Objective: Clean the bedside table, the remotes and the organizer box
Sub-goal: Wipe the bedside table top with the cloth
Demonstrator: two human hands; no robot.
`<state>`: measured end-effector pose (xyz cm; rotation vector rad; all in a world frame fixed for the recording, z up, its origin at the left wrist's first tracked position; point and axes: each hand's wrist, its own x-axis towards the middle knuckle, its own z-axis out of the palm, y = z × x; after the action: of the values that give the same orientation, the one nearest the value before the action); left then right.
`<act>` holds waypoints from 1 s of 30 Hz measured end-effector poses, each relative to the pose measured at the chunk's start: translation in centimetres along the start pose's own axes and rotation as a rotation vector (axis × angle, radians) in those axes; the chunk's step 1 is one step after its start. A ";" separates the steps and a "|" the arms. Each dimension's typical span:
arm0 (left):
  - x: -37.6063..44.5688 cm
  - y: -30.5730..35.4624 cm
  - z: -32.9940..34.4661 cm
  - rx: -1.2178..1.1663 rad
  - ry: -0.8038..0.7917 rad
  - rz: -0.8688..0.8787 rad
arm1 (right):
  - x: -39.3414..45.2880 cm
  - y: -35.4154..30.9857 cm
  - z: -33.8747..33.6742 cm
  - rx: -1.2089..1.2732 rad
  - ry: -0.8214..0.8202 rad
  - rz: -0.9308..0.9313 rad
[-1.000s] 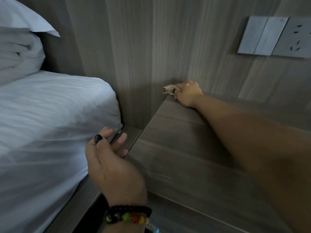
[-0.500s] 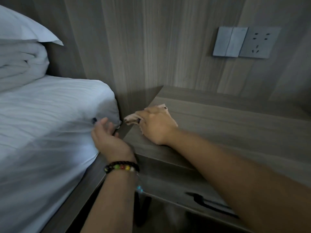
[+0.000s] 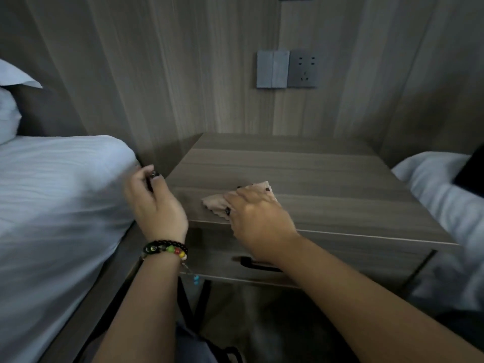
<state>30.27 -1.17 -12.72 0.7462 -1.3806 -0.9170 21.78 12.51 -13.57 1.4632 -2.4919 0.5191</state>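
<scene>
The wooden bedside table (image 3: 327,179) stands between two beds, with a drawer and a dark handle (image 3: 258,264) on its front. My right hand (image 3: 258,218) lies on a small beige cloth (image 3: 217,201) near the table's front left edge, its fingers spread and pressing the cloth flat onto the top. My left hand (image 3: 154,203) hovers at the table's left edge beside the mattress, fingers loosely curled and holding nothing. It wears a beaded bracelet and a dark ring. No remote or organizer box is in view.
A white bed (image 3: 57,205) lies close on the left with a pillow (image 3: 10,100) behind. A second white bed (image 3: 442,189) on the right carries a dark flat object (image 3: 471,176). A switch and socket plate (image 3: 288,69) sits on the wood-panelled wall.
My right hand has dragged the cloth from the table's back left corner to its front left edge. The view has pulled back and my left hand has stayed by the mattress.
</scene>
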 end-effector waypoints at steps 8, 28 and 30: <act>-4.5 1.4 2.6 0.133 -0.448 0.319 | -9.3 10.2 -8.2 -0.111 0.035 0.295; -10.9 4.6 8.9 0.658 -0.851 0.500 | -12.2 18.3 -9.0 -0.130 0.151 0.319; -10.9 4.7 8.7 0.667 -0.848 0.487 | -10.3 19.7 -9.1 -0.116 0.109 0.307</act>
<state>22.46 11.29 -13.20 0.4470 -2.5524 -0.3528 9.55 33.18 -12.62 0.9884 -2.6224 0.4808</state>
